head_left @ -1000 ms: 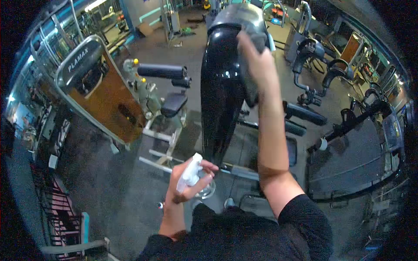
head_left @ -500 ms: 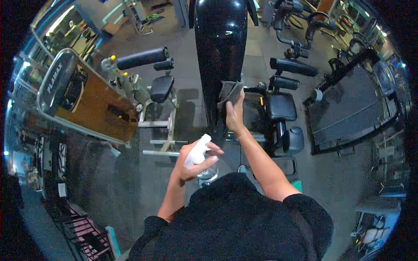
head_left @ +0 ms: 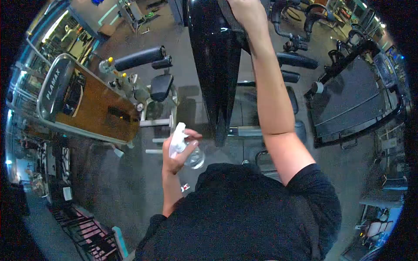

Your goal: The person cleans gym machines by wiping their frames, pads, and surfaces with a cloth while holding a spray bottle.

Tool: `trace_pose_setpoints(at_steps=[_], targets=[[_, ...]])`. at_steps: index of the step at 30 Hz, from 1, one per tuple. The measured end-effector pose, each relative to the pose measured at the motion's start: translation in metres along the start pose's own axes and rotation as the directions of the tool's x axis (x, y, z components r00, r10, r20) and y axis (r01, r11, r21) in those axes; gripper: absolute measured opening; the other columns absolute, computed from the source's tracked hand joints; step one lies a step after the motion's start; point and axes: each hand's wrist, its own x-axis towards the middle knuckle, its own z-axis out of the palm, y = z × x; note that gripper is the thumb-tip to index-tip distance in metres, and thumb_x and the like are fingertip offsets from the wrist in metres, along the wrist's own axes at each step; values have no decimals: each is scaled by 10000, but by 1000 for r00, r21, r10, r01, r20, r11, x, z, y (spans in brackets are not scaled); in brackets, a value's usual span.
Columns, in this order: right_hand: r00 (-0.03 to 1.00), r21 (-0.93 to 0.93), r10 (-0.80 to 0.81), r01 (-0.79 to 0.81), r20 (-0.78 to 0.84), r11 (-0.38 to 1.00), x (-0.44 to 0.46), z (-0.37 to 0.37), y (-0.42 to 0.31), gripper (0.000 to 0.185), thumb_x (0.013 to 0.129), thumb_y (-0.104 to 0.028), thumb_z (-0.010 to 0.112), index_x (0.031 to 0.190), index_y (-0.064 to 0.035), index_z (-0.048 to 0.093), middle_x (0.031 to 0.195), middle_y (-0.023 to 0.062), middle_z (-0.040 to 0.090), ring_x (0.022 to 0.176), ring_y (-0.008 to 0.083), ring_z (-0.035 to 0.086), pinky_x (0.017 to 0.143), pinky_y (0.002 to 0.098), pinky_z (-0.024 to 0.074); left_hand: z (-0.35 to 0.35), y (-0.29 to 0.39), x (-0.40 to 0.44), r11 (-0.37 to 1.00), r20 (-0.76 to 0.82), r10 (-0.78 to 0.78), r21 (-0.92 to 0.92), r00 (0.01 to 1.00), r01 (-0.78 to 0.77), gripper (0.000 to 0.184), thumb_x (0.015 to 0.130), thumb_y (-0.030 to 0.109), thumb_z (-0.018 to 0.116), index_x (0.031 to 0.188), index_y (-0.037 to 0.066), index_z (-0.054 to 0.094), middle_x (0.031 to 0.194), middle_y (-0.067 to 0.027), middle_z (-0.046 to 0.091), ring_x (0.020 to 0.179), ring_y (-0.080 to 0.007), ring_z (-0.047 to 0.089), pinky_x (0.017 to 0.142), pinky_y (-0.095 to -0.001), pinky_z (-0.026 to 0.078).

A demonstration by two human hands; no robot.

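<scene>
My left hand [head_left: 172,160] is closed around a spray bottle [head_left: 178,138] with a white trigger head and a clear body, held low in front of my torso. Stretched far forward, my right hand [head_left: 250,12] reaches the top edge of the view. It presses a dark grey cloth [head_left: 229,16] on the right side of a tall, glossy black object [head_left: 213,56] that tapers downward. Part of the cloth and some fingers are out of sight.
A brown-panelled weight machine [head_left: 96,104] and a padded seat [head_left: 161,87] stand on the left. To the right is a treadmill [head_left: 348,100]. More padded equipment [head_left: 298,61] lies beyond my right arm, partly hidden by it. A rack [head_left: 89,232] stands at lower left.
My right hand has moved forward and up along the black object with the cloth. The left hand and spray bottle have shifted left and slightly up.
</scene>
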Motion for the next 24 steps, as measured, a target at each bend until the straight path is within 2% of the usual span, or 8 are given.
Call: trace_pose_setpoints(at_steps=[3,6,9,14,17,20,21,24], targets=[[970,-143,-157,131,-185,981,-30,24,54,870,865,-662,720,1233,109,553,1024,305,720,996,454,715,870,480,549,18,5,8,999,21,-34,-9,999,34,238,877,-7,736,1106,-42,678,1067,-142,734,1005,-191,691,893,-345,568],[851,-97,-457,448,-260,889,-117,52,134,973,786,-446,891,1426,78,380,1275,264,566,1142,433,602,1022,478,474,29,-2,11,999,118,-1,-40,993,6,232,882,-4,733,1104,-41,677,1069,-149,734,1009,-202,695,908,-352,568],[947,92,-255,277,-196,956,-173,56,184,946,786,-415,895,1423,64,385,1275,252,562,1139,414,605,984,467,485,35,-8,3,999,104,-27,-21,994,29,247,887,27,742,1113,-47,672,1056,-156,734,1006,-209,697,903,-357,569],[950,-77,-224,212,-219,974,-142,52,149,553,933,-313,779,1262,28,492,934,217,692,884,397,700,787,444,527,24,-25,-15,998,-34,-54,-38,998,53,265,856,5,750,1098,-70,674,1040,-168,740,959,-221,718,853,-351,585],[971,106,-126,150,-201,983,-88,36,85,596,931,-460,747,1177,52,568,1010,290,711,972,452,694,815,495,540,15,-35,-24,995,-147,-83,-67,986,74,273,845,-6,752,1096,-77,671,1030,-178,744,932,-220,724,843,-351,587],[997,-191,27,-41,-72,981,-10,11,32,838,869,-707,663,1169,71,582,1075,337,695,1021,530,661,857,534,530,12,-30,-29,992,-193,-126,-5,973,127,268,849,-1,739,1103,-56,675,1035,-175,751,903,-205,725,835,-344,578],[991,-39,130,-128,33,991,2,-1,3,692,935,-624,637,1135,36,692,1030,259,741,983,400,725,848,430,527,11,-31,-29,993,-194,-112,23,975,119,267,852,2,737,1106,-51,675,1035,-173,752,898,-201,725,834,-343,577],[989,-17,-69,68,-130,998,-13,13,35,744,900,-621,686,1180,65,613,1039,306,715,974,475,697,848,500,533,9,-23,-26,991,-176,-127,20,976,133,265,853,3,740,1106,-49,675,1033,-171,752,912,-194,721,839,-339,576]])
